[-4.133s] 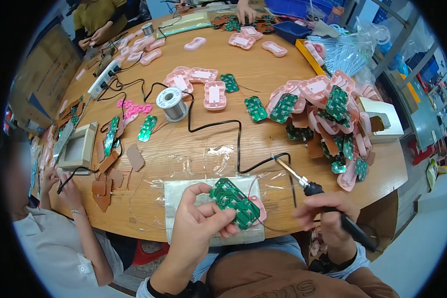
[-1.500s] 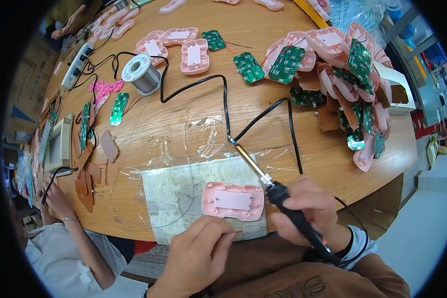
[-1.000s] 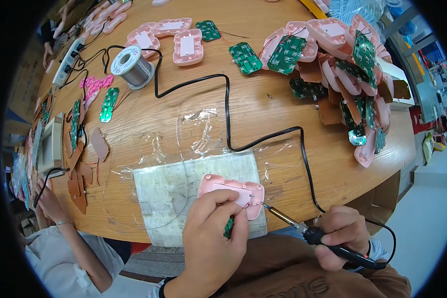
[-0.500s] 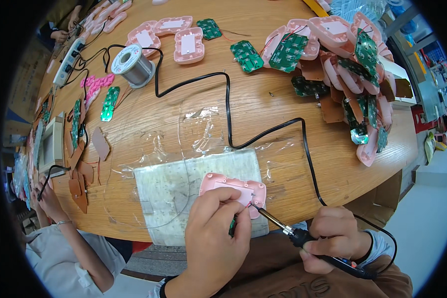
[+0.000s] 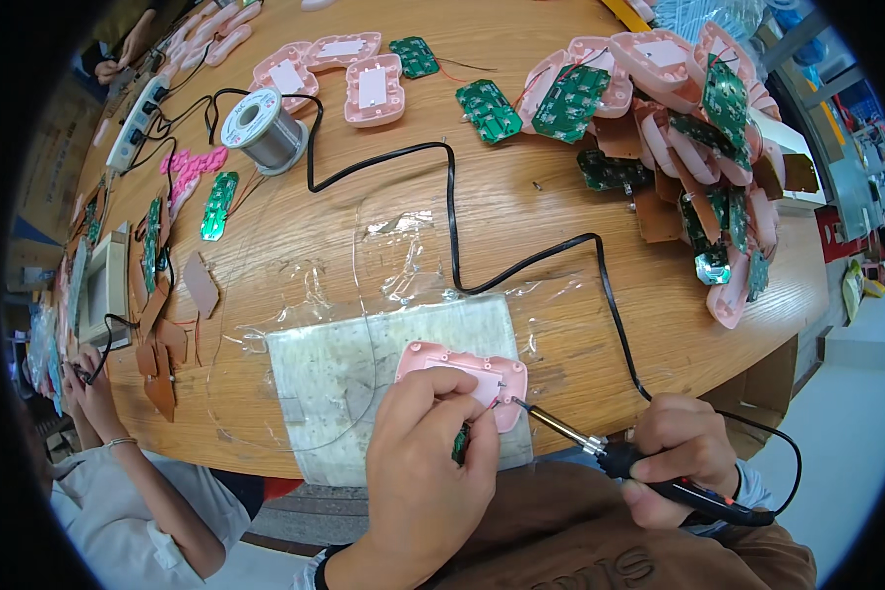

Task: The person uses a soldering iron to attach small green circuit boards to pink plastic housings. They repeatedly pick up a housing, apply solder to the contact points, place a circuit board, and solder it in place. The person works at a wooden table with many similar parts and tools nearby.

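Pink shell (image 5: 514,375): prolly light, stiff, best grabbed rim-side. Left grip (image 5: 428,452) snug round green board (image 5: 460,444), right grip (image 5: 683,449) round soldering iron (image 5: 616,458).

A wooden table (image 5: 521,216) with a curved edge spread across the clock's centre. Pale floor (image 5: 841,442) showed at four o'clock, a red seat (image 5: 277,490) at seven, a cardboard box (image 5: 49,167) at ten.

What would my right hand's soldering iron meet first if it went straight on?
Held in your right hand, the soldering iron would probably meet the pink shell first, though the depth there is unclear.
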`<state>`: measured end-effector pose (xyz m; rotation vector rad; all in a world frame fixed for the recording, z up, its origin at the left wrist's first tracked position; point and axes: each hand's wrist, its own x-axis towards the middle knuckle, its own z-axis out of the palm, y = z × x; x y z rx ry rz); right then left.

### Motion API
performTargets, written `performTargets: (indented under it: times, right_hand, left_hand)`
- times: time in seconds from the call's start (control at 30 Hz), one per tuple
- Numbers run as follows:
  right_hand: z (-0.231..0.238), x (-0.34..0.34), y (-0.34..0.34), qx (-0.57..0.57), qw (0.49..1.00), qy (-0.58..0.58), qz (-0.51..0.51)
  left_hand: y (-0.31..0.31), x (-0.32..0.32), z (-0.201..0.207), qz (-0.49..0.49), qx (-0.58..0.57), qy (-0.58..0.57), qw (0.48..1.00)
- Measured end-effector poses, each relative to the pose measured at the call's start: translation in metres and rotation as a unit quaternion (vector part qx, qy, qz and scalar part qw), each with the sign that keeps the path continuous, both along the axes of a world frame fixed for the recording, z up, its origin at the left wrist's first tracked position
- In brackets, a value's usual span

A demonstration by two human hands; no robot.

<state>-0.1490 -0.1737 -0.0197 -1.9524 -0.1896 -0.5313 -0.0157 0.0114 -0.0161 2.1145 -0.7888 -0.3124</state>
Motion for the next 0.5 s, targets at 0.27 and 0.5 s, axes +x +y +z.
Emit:
performTargets:
  times: [0.27,0.5]
  right_hand:
    - [-0.004,0.007,0.002,0.003,1.0,0.0,0.02]
    - [-0.005,0.006,-0.001,0.016,1.0,-0.018,-0.003]
  left_hand:
    - [-0.003,0.003,0.005,-0.001,0.026,0.023,0.999]
    - [-0.006,0.006,0.011,-0.012,0.065,0.007,0.998]
